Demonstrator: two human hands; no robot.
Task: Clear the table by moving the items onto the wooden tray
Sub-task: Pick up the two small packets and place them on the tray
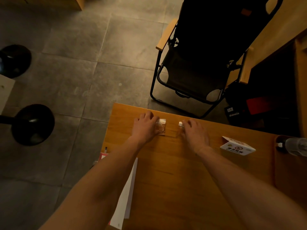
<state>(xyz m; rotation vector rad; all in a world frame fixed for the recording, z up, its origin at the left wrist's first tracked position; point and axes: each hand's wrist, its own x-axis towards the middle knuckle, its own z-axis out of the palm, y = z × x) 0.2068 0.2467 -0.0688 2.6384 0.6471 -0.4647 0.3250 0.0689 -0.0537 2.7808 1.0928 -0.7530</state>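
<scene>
At the far edge of the wooden table [174,171], my left hand [145,127] curls around a small brown-and-white box [161,127] that rests on the tabletop. My right hand [195,134] grips a small clear item with a white cap [181,125], mostly hidden under my fingers and also down on the table. The two hands are a short gap apart. The wooden tray [289,173] lies at the right edge of the view, with a clear bottle [296,146] lying on its far end.
A white folded sign [237,146] stands on the table between my right hand and the tray. White papers [127,193] and a pen [106,149] sit at the table's left edge. A black folding chair [196,68] stands beyond the table, with two black stools [33,124] on the floor to the left.
</scene>
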